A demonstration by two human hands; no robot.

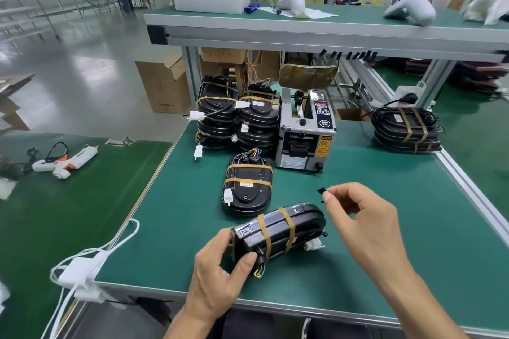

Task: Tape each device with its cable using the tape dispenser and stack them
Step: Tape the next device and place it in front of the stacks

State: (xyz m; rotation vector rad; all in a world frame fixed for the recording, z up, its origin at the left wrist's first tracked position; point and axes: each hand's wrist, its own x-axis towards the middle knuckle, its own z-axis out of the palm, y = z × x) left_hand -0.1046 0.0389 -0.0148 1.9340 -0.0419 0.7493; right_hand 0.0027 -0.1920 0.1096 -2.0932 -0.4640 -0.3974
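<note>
Both forearms are bare, no sleeve in view; the left hand (217, 264) and right hand (360, 217) wear no gloves, rings or watch.

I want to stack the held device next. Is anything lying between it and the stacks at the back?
Yes. A taped device lies flat on the mat between the device gripped by the left hand and the stacks; lifting over it should clear.

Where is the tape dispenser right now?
In the head view, the grey box-shaped tape dispenser stands at the green table's far centre, just right of the stacked black taped devices.
</note>
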